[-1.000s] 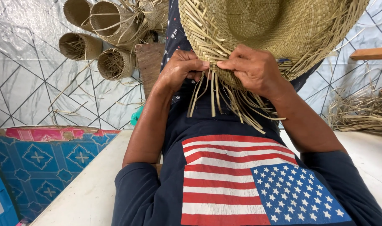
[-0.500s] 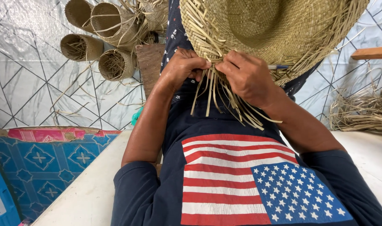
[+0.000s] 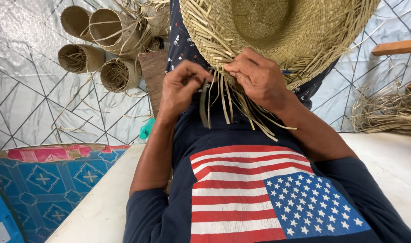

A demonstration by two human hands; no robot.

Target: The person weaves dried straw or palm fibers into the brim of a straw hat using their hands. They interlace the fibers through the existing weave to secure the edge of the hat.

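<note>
Both hands work at the brim edge of a half-woven straw hat [image 3: 277, 31] held over the lap. The left hand [image 3: 180, 90] has its grip pinched on loose straw strands [image 3: 216, 101] hanging from the brim, and the right hand [image 3: 259, 78] has its grip pressed together on the brim's woven edge. Rolled woven mats [image 3: 102, 40] lie beyond, well apart from the hat.

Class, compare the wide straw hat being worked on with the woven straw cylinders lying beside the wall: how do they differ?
The wide straw hat is broad and round-brimmed; the woven straw cylinders are narrow open tubes. The hat is gripped at its brim by the left hand and right hand; the cylinders lie untouched in a pile. Both are pale woven straw with loose strands.
</note>
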